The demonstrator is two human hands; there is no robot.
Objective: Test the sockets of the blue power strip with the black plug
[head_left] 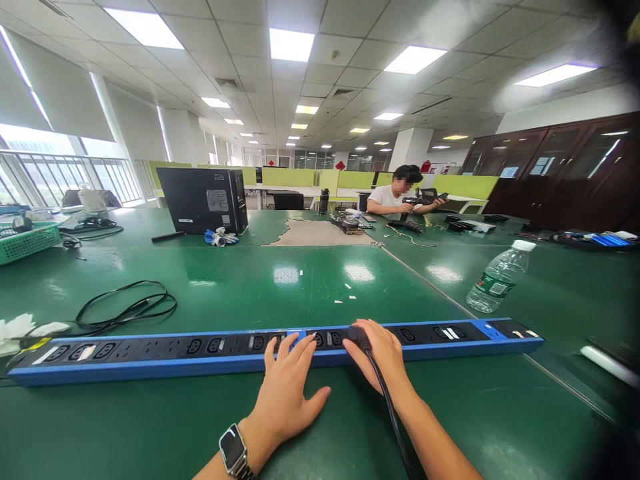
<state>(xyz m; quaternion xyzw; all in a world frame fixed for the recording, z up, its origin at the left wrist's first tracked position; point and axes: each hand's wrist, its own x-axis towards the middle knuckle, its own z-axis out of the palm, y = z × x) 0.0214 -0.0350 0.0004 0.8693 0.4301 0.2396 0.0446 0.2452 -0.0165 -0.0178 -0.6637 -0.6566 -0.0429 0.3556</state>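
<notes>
A long blue and black power strip (150, 372) lies across the green table, with a row of sockets along its top. My left hand (287, 383) rests on the strip near its middle, fingers spread and thumb out to the right, holding nothing. Just right of it, my right hand (377, 353) grips a black power plug (359, 337) at one of the sockets. Whether the plug is fully seated I cannot tell. The plug's black cord (387, 400) runs down toward me along my right forearm.
A clear water bottle (500, 277) stands behind the strip's right end. Coiled black cable (130, 307) lies behind its left part. Farther back are a black computer case (200, 200), a green basket (30, 243), and a seated person (395, 200) holding a dark tool.
</notes>
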